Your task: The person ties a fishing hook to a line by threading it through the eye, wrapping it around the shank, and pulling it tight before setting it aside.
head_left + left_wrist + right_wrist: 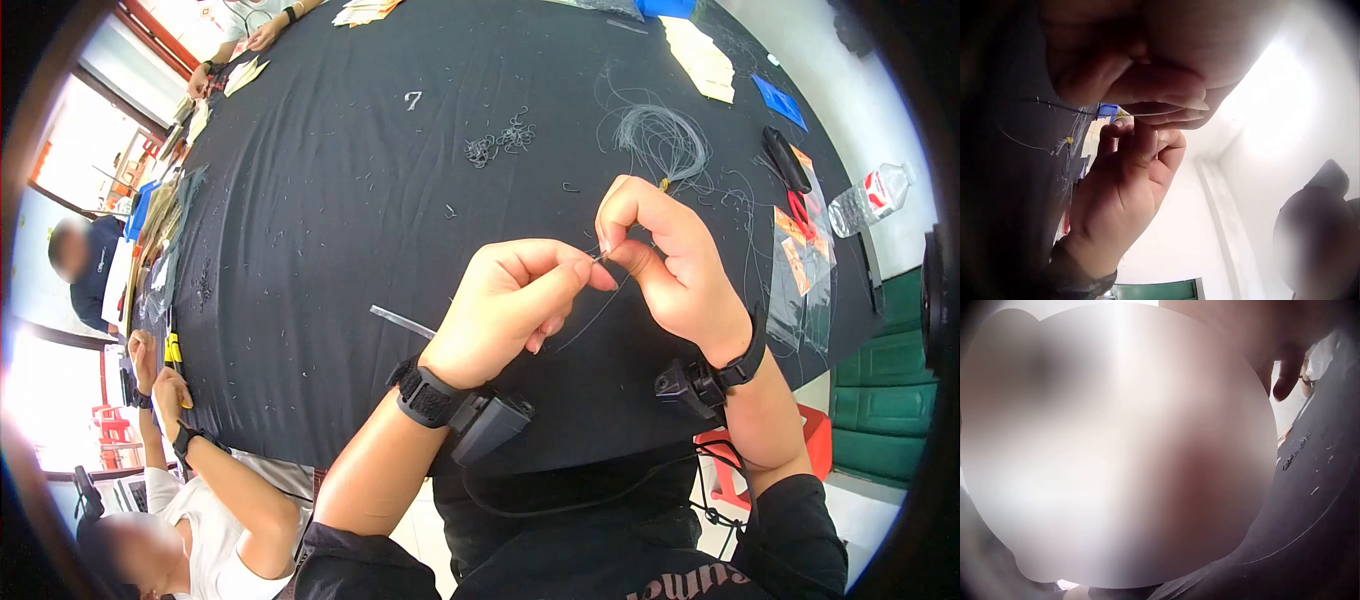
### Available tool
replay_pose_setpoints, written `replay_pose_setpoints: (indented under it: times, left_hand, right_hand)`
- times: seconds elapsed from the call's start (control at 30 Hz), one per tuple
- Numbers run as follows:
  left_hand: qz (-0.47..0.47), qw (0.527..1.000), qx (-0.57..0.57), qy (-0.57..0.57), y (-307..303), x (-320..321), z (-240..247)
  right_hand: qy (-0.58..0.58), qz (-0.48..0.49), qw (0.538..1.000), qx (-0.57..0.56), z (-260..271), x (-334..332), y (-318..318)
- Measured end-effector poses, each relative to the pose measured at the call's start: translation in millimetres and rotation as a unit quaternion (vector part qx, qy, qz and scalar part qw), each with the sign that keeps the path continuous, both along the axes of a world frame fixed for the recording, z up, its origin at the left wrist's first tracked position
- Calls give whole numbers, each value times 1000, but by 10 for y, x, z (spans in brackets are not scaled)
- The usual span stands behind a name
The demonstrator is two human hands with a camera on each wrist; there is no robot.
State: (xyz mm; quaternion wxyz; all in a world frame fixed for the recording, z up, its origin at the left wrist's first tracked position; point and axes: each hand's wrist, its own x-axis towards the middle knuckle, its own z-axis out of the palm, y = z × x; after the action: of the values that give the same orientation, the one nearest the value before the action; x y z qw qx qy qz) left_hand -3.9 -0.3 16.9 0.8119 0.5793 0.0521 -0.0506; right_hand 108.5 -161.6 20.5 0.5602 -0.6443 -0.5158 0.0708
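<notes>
Over the near side of the black tablecloth, both hands meet at their fingertips. My left hand (510,305) pinches a tiny dark fishing hook (597,260) between thumb and forefinger; most of it is hidden by the fingers. Opposite it, my right hand (680,265) pinches thin fishing line, thumb against curled forefinger. A length of the fishing line (592,318) trails below the fingertips toward the cloth. The left wrist view shows the line (1160,114) running along the left fingertips, with the right hand (1124,197) just beyond. Blur covers most of the right wrist view.
Piles of dark hooks (482,151) lie mid-table. A coiled bundle of clear line (660,140) with a yellow tie spreads behind my right hand. A grey strip (402,321) lies by the left wrist. Plastic packets (800,270) and a bottle (868,200) are at right. Other people sit around.
</notes>
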Motion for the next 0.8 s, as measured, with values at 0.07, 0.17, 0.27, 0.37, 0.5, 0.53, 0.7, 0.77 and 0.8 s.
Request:
replay_pose_setpoints:
  times: [0.07, 0.17, 0.27, 0.37, 0.5, 0.53, 0.7, 0.77, 0.8]
  left_hand:
    - [0, 1000, -5, -4, 5, 3, -23]
    - [3, 1000, 6, -6, -2, 7, -25]
    - [11, 1000, 23, -4, -13, 5, -7]
    - [14, 999, 36, -6, -10, 0, 15]
    - [17, 998, 65, -7, -7, -7, 26]
    - [21, 997, 78, -9, -8, -8, 25]
    - [43, 992, 115, -10, -1, -16, 21]
    - [44, 992, 116, -14, 4, -17, 15]
    - [45, 992, 116, -16, 4, -19, 18]
  right_hand:
    - [5, -2, 1000, 0, 16, -4, -5]
    - [11, -8, 1000, -11, 21, -12, -8]
    - [18, -12, 999, -31, 30, -22, -20]
    - [25, -23, 999, -29, 11, -38, -14]
    - [72, -20, 997, -29, -7, -48, -11]
    - [89, -16, 995, -29, -6, -48, -10]
    - [206, 26, 978, -25, 36, -27, -20]
    - [226, 21, 974, -21, 62, -33, -18]
    - [237, 19, 971, -19, 74, -36, -18]
